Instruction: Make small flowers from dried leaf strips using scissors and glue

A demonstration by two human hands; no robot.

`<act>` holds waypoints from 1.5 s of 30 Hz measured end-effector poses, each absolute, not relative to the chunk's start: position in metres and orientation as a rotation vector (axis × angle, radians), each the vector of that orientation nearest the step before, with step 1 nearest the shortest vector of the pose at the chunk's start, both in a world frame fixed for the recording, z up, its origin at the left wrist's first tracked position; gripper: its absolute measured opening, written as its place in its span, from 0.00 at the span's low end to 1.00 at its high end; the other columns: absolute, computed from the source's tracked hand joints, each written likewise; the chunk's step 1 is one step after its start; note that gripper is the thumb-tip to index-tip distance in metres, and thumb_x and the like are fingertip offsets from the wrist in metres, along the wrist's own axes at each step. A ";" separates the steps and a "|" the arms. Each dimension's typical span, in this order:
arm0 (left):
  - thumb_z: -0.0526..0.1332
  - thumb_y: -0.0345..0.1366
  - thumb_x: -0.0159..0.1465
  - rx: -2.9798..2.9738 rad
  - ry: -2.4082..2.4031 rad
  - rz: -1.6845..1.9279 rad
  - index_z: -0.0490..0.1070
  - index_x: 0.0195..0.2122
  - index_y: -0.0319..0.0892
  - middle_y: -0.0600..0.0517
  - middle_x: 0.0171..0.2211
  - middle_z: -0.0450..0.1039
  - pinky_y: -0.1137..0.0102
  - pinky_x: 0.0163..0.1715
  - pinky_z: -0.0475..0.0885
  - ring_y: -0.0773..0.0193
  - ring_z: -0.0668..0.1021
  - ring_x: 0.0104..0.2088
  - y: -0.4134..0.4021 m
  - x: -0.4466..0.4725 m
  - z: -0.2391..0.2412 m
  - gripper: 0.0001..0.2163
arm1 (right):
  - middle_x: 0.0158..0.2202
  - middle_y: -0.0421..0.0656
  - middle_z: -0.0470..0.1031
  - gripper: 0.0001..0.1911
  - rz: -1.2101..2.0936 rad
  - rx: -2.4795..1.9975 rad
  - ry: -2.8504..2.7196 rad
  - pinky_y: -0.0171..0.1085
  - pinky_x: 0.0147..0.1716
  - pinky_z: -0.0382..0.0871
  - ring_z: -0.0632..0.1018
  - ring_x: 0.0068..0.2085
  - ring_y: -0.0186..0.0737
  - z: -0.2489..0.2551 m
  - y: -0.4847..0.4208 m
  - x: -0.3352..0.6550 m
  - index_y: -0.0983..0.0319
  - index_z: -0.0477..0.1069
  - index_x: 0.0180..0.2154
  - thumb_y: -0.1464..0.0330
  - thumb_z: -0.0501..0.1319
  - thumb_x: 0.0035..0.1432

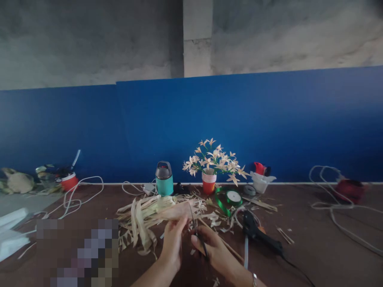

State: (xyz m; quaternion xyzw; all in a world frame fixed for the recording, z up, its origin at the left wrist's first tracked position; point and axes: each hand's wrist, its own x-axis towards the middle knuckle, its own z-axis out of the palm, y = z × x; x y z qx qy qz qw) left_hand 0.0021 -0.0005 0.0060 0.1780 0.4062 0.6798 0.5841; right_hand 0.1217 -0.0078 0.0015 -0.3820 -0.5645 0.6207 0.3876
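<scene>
My left hand is closed on a wide, pale corn husk, which stretches out above the fingers. In my right hand is a pair of dark scissors, blades pointing up and away from me beside the husk's right edge. Whether the blades touch the husk, I cannot tell. Just beyond both hands lies a heap of dried husks, with torn scraps around it.
Behind the heap stand a teal jar and a red cup of pale husk flowers. Green ribbon lies nearby. To the right are a black glue gun with its cord, a white container and looped cable.
</scene>
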 end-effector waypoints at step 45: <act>0.69 0.33 0.43 0.537 0.974 1.735 0.70 0.28 0.39 0.54 0.24 0.76 0.73 0.30 0.68 0.66 0.76 0.27 0.014 -0.017 0.006 0.12 | 0.15 0.33 0.64 0.29 1.508 -1.162 -1.418 0.27 0.12 0.54 0.65 0.15 0.28 0.001 0.001 0.124 0.63 0.66 0.31 0.46 0.65 0.36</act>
